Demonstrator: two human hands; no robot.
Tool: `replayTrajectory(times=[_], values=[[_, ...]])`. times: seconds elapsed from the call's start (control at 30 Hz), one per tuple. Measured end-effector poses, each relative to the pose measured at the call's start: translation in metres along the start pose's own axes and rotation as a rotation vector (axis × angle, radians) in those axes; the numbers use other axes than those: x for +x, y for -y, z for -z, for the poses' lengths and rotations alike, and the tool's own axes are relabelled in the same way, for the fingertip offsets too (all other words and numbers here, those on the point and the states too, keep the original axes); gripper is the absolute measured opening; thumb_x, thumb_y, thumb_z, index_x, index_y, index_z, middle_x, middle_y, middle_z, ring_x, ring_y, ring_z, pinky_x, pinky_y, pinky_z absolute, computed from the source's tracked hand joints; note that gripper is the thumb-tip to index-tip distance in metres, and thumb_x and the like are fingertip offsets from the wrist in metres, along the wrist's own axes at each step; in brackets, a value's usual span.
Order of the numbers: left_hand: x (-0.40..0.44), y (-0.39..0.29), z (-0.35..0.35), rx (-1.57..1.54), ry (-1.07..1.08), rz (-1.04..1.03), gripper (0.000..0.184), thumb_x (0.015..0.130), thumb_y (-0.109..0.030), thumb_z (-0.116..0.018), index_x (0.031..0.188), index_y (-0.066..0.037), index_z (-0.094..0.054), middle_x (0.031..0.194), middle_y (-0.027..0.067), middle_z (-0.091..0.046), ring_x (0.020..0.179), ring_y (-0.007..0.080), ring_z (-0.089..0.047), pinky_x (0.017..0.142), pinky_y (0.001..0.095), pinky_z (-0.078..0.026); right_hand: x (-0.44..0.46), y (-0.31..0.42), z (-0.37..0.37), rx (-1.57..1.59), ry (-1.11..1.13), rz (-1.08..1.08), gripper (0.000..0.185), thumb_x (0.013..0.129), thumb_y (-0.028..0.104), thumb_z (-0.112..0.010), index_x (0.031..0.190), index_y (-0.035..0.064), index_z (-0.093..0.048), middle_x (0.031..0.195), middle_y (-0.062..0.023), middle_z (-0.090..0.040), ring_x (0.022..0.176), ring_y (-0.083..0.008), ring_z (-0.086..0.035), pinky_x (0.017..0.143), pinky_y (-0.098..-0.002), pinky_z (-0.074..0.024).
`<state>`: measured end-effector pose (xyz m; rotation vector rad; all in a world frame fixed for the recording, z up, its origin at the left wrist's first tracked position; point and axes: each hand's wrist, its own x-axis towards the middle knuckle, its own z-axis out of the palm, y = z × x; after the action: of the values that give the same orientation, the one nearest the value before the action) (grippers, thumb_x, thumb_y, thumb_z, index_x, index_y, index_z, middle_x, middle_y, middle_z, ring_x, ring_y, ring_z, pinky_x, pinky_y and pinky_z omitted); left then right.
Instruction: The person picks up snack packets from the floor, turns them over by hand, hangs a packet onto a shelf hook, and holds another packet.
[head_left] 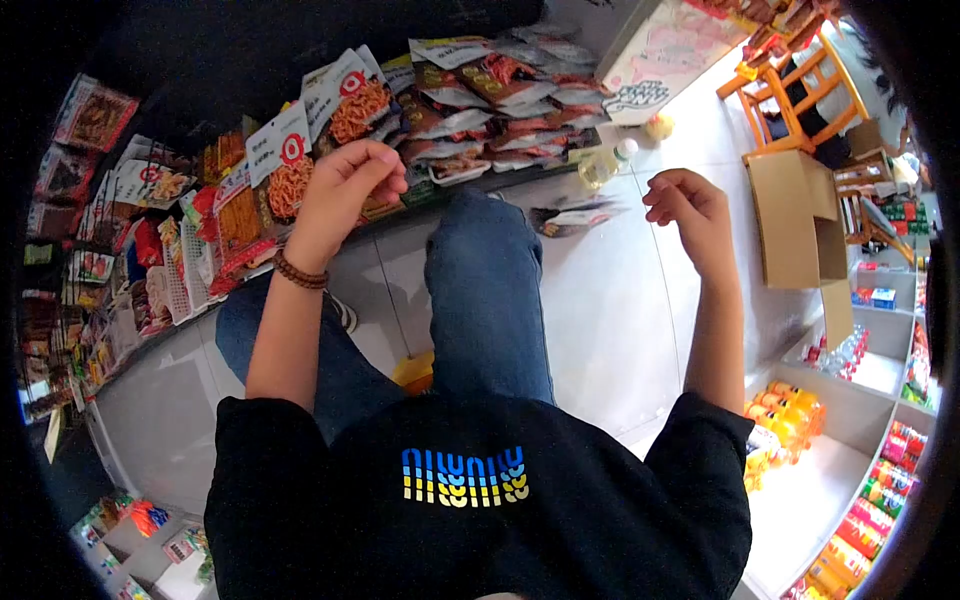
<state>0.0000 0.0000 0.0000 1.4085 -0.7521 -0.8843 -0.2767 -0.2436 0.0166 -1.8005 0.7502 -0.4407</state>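
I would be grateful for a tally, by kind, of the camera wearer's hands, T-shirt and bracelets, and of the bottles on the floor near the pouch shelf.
Bare hands (left hand, right hand): 2
Black printed cotton-like T-shirt: 1
Brown beaded bracelet: 1
Clear bottle with pale cap: 1
Total: 5

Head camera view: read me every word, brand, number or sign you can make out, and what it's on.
No text reads clearly enough to quote.
Black shirt: striped, stylised lettering, not surely readable.
Snack packets: print too small and blurred.
Pale panel: dark marks, unreadable.
Orange drink bottles: too small to read.
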Motion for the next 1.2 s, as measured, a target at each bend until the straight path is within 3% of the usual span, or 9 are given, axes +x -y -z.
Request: replayTrajectory(times=[0.2,0.3,0.5,0.7,0.83,1.07,1.2], values=[[0.019,0.038,-0.033,0.061,0.142,0.099,0.016,0.083,-0.016,-0.05,0.085,-0.002,-0.056,0.073,0.0027,-0.057,0.065,0.0068,-0.052,0.06,0.0184,-0.042,-0.014,-0.078,-0.013,0.086,-0.153,-0.209,0.017,0.079,0.014,-0.051,0.081,-0.0012,-0.058,0.07,-0.0066,-0.059,0.06,-0.0118,-0.055,0.053,-0.0218,-0.0427],[0.044,0.042,-0.068,0.219,0.27,0.011,0.018,0.084,-0.018,-0.049,0.085,-0.001,-0.054,0.074,0.0028,-0.057,0.066,0.0083,-0.053,0.061,0.0194,-0.043,-0.009,-0.111,-0.014,0.104,-0.224,-0.233,0.017,0.078,0.014,-0.052,0.081,-0.0012,-0.058,0.07,-0.007,-0.059,0.061,-0.0125,-0.056,0.054,-0.0223,-0.0436],[0.09,0.091,-0.151,0.126,0.405,0.118,0.016,0.08,-0.016,-0.053,0.084,-0.001,-0.055,0.073,0.0028,-0.058,0.064,0.008,-0.052,0.057,0.0195,-0.042,-0.002,-0.174,-0.004,0.17,-0.323,-0.323,0.015,0.078,0.015,-0.052,0.081,0.0008,-0.058,0.074,-0.0067,-0.059,0.066,-0.0134,-0.057,0.056,-0.0234,-0.0447],[0.114,0.181,-0.177,0.281,0.309,0.371,0.018,0.074,-0.019,-0.056,0.08,-0.002,-0.056,0.072,0.0029,-0.058,0.063,0.0082,-0.052,0.053,0.0219,-0.041,0.011,-0.233,0.012,0.029,-0.4,-0.377,0.017,0.077,0.014,-0.053,0.089,0.0021,-0.057,0.081,-0.0067,-0.059,0.072,-0.0133,-0.056,0.061,-0.0245,-0.0445],[0.114,0.23,-0.174,0.718,0.304,0.292,0.02,0.072,-0.017,-0.056,0.087,-0.003,-0.058,0.079,0.0073,-0.06,0.072,0.0161,-0.057,0.063,0.0282,-0.044,0.019,-0.256,0.018,0.033,-0.406,-0.426,0.018,0.074,0.012,-0.054,0.09,0.0023,-0.057,0.08,-0.0057,-0.058,0.071,-0.0124,-0.055,0.06,-0.0248,-0.0447],[0.127,0.266,-0.187,0.633,0.27,0.247,0.029,0.075,-0.014,-0.05,0.101,-0.004,-0.054,0.088,0.012,-0.059,0.079,0.0206,-0.056,0.069,0.0289,-0.043,0.062,-0.294,0.03,-0.188,-0.449,-0.305,0.02,0.072,0.012,-0.053,0.087,0.0007,-0.059,0.076,-0.0108,-0.06,0.066,-0.0136,-0.056,0.061,-0.0245,-0.0434],[0.129,0.268,-0.2,0.492,0.214,0.327,0.033,0.076,-0.007,-0.044,0.109,-0.006,-0.05,0.092,0.0131,-0.058,0.083,0.0211,-0.056,0.072,0.028,-0.042,0.092,-0.306,0.035,-0.287,-0.299,-0.235,0.025,0.075,0.014,-0.045,0.093,0.0048,-0.06,0.082,-0.0127,-0.061,0.079,-0.0189,-0.058,0.071,-0.028,-0.0428]])
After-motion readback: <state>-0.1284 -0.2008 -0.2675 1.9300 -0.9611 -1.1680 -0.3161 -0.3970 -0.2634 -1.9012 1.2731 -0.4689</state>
